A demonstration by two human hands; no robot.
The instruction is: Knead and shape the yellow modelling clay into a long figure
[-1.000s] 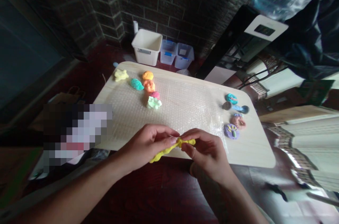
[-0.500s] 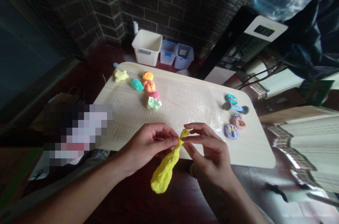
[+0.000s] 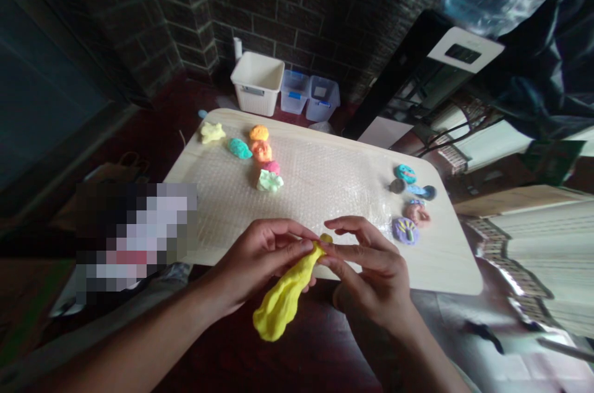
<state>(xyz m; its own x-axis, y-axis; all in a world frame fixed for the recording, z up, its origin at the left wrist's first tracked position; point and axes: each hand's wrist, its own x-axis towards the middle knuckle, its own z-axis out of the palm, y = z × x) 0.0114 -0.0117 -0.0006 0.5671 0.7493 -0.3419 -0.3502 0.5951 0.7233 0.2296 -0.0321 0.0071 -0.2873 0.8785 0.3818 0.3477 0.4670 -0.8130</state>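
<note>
Left hand (image 3: 260, 254) and right hand (image 3: 378, 263) are closed at the fingertips on yellow clay (image 3: 288, 297), pinched at its narrow neck; its long axis is slanted from a far knob back and leftward, the thick end nearer the left hand, short of the table (image 3: 440, 263)

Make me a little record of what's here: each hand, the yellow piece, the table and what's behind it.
Left hand: pinching the yellow piece near its narrow end
Right hand: pinching near the same narrow end
Yellow piece: clay-like, broad end towards the person
Table: bubble wrap, with small colourful pieces at left and right
Behind the table: one white bin, two clear boxes
</note>
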